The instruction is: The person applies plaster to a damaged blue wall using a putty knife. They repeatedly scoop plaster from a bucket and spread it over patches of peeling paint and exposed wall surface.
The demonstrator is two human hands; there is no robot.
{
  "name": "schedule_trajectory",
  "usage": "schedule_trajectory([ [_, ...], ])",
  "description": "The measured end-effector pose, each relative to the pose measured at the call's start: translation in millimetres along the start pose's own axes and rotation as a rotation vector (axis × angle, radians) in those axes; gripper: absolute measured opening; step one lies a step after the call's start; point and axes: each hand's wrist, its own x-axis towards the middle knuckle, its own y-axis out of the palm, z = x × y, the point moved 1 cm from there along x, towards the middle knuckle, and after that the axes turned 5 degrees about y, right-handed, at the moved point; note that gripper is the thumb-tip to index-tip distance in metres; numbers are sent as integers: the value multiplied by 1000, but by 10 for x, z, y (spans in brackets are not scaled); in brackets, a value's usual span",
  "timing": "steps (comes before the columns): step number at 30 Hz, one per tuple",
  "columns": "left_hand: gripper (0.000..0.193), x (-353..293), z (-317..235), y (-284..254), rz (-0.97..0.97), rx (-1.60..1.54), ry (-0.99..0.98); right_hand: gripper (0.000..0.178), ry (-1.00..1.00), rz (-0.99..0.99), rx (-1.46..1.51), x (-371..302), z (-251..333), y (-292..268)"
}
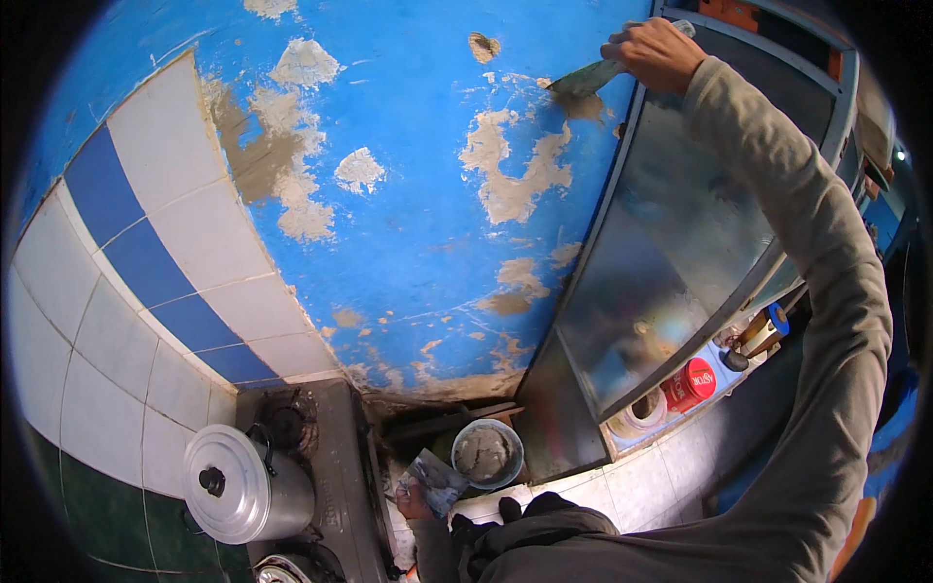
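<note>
My right hand [656,55] is raised to the upper right of the blue wall [408,165], closed round the handle of a putty knife [589,78]. The blade's edge lies at the wall, just above a damp grey-brown patch of filler [583,107]. Low down, my left hand [414,499] grips a flat, grey-smeared plate [435,478]; its fingers are partly hidden. Right beside that plate stands a bucket [518,472] holding grey filler paste [483,452]. Pale patches of bare plaster [505,175] show through the paint.
At left, a lidded metal pot [228,486] sits on a dark stove [340,466] against a tiled wall [165,185]. A glass-fronted cabinet [680,214] borders the blue wall at right. A red tin [692,382] and jars stand on its lower shelf.
</note>
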Motion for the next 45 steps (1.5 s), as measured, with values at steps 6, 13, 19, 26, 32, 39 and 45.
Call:
schedule_trajectory([
  [6, 34, 113, 383, -190, 111, 121, 47, 21, 10, -38, -126, 18, 43, 139],
  [13, 39, 43, 153, -51, 102, -26, -7, 4, -57, -144, -37, -34, -129, -125],
  [19, 23, 56, 179, -37, 60, -51, 34, 17, -1, 1, -44, -25, 45, 60],
  [26, 24, 59, 94, -117, 68, 155, 9, 19, 77, -7, -85, -15, -17, 46],
  [32, 23, 42, 87, -59, 20, 7, -5, 6, 34, -39, -56, -52, -39, -59],
  [39, 23, 86, 131, 11, 68, -147, -46, 19, 91, 27, -90, -32, 22, 83],
  [45, 26, 85, 118, 6, 58, -75, -41, 21, 83, -85, -75, -63, -107, 94],
])
